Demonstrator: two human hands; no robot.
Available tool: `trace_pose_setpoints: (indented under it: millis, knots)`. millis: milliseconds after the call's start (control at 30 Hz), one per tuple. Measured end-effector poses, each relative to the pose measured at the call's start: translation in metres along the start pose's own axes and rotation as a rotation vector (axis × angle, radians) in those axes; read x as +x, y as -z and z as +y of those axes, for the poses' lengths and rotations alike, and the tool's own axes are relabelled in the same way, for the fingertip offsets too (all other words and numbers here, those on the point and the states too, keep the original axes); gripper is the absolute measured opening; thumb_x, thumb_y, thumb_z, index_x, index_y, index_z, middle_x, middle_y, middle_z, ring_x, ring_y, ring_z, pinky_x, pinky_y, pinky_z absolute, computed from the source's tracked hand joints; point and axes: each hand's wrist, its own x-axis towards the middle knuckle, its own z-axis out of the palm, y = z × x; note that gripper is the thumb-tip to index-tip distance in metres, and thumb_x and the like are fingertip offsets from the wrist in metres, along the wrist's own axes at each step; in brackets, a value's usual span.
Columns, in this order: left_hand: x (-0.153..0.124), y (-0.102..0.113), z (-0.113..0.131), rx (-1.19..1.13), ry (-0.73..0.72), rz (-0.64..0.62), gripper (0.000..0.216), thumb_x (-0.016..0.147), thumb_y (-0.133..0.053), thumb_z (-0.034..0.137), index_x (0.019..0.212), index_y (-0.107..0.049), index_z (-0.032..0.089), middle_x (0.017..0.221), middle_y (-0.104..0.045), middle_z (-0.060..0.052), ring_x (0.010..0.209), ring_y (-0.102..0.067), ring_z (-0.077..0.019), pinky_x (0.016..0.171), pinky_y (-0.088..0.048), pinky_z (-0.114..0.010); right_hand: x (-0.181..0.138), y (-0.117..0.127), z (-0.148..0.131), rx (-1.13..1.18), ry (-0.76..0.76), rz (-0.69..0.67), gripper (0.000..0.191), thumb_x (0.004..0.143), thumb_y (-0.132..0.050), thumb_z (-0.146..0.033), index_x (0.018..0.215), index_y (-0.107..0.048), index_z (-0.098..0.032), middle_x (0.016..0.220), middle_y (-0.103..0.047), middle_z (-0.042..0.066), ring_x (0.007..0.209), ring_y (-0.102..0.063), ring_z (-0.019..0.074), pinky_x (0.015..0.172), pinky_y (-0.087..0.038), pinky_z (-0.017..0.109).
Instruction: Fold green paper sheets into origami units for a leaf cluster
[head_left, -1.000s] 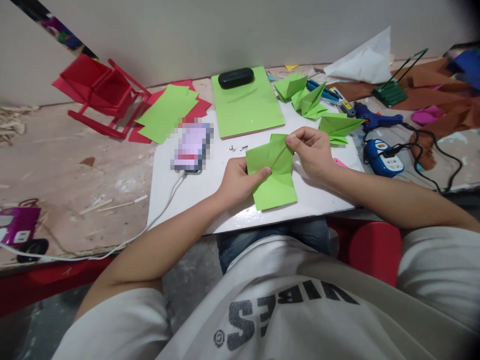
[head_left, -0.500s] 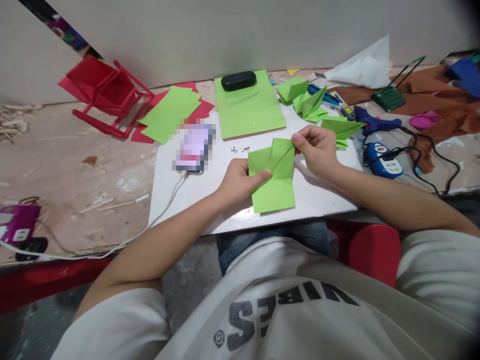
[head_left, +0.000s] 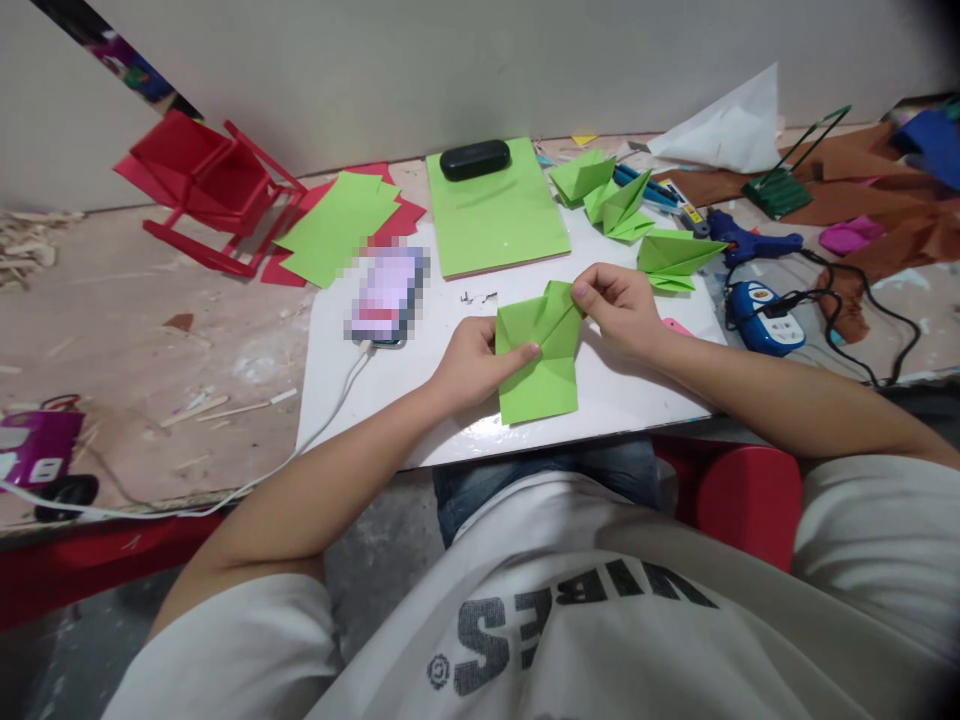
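A creased sheet of green paper (head_left: 538,385) is held up between my two hands, above the white board (head_left: 420,425). My left hand (head_left: 480,358) grips its left edge, thumb on the front and fingers hidden behind. At the upper right corner, my right hand (head_left: 616,308) pinches the paper between thumb and fingertips. Fold lines run across the sheet, and its upper part bends inward near the left thumb. Folded green paper pieces (head_left: 679,260) rest beyond my right hand, with more of them (head_left: 619,205) farther back.
A phone (head_left: 388,292) on a white cable lies left of my hands. Behind stands a green pad (head_left: 499,225) bearing a black case (head_left: 475,160). Green sheets (head_left: 341,228) lie by a red paper chair (head_left: 217,190). A glue gun (head_left: 750,240) and blue power socket (head_left: 766,318) sit right.
My right hand has shifted slightly left and down with the paper's corner, and the sheet's right side has turned inward. The left hand keeps its grip in nearly the same place.
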Motion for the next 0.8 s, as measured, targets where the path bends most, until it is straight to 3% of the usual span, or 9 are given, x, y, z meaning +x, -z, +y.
trace_pose_setpoints:
  millis: [133,233,333,433,533,633,800]
  knots:
    - [0.003,0.003,0.002,0.074,0.009,0.030,0.048,0.075,-0.102,0.052,0.107,-0.091,0.017,0.106,-0.093,-0.012,0.094,-0.086,-0.0307,0.078,-0.067,-0.037,-0.002,0.001,0.000,-0.061,0.019,-0.021,0.077,0.088,-0.082,-0.102,0.076,-0.063,-0.029,0.070,-0.057,0.000,0.067,-0.047,0.0191,0.066,-0.046,0.037]
    - [0.005,0.005,0.006,0.052,-0.017,0.053,0.067,0.066,-0.107,0.047,0.123,-0.088,0.016,0.113,-0.091,-0.012,0.097,-0.084,-0.0280,0.081,-0.067,-0.035,-0.007,0.000,0.000,-0.149,0.047,-0.047,0.078,0.093,-0.074,-0.103,0.076,-0.062,-0.028,0.070,-0.060,0.000,0.067,-0.050,0.0189,0.066,-0.044,0.037]
    - [0.004,0.003,0.010,-0.025,-0.004,0.055,0.076,0.063,-0.110,0.048,0.128,-0.087,0.015,0.100,-0.089,-0.009,0.090,-0.082,-0.0251,0.079,-0.066,-0.034,-0.016,-0.003,-0.001,-0.254,0.118,-0.113,0.073,0.105,-0.068,-0.094,0.079,-0.063,-0.027,0.070,-0.063,-0.001,0.065,-0.053,0.0175,0.065,-0.041,0.036]
    - [-0.001,-0.003,0.014,0.016,0.011,0.073,0.061,0.064,-0.110,0.049,0.112,-0.092,0.016,0.085,-0.085,-0.007,0.080,-0.078,-0.0227,0.071,-0.061,-0.032,-0.024,-0.007,-0.002,-0.333,0.243,-0.191,0.064,0.113,-0.065,-0.083,0.084,-0.066,-0.026,0.070,-0.067,-0.002,0.063,-0.053,0.0166,0.066,-0.040,0.036]
    - [-0.008,-0.006,0.018,0.113,-0.021,0.052,0.042,0.073,-0.104,0.048,0.101,-0.094,0.018,0.086,-0.088,-0.007,0.078,-0.079,-0.0234,0.072,-0.062,-0.034,-0.027,-0.008,-0.001,-0.381,0.333,-0.232,0.057,0.116,-0.063,-0.076,0.087,-0.069,-0.027,0.074,-0.072,0.000,0.063,-0.057,0.0173,0.066,-0.041,0.036]
    - [-0.015,-0.007,0.024,0.232,-0.118,0.069,0.031,0.082,-0.097,0.044,0.103,-0.095,0.021,0.095,-0.092,-0.007,0.086,-0.084,-0.0261,0.086,-0.067,-0.039,-0.026,-0.006,0.003,-0.425,0.418,-0.239,0.051,0.119,-0.062,-0.068,0.090,-0.071,-0.027,0.076,-0.076,0.001,0.065,-0.061,0.0185,0.068,-0.043,0.037]
    - [-0.026,-0.006,0.028,0.399,-0.268,0.104,0.030,0.091,-0.091,0.038,0.119,-0.093,0.026,0.105,-0.094,-0.005,0.099,-0.090,-0.0293,0.100,-0.069,-0.041,-0.024,-0.005,0.007,-0.550,0.548,-0.295,0.046,0.118,-0.061,-0.064,0.090,-0.075,-0.030,0.084,-0.084,0.006,0.073,-0.070,0.0246,0.077,-0.049,0.043]
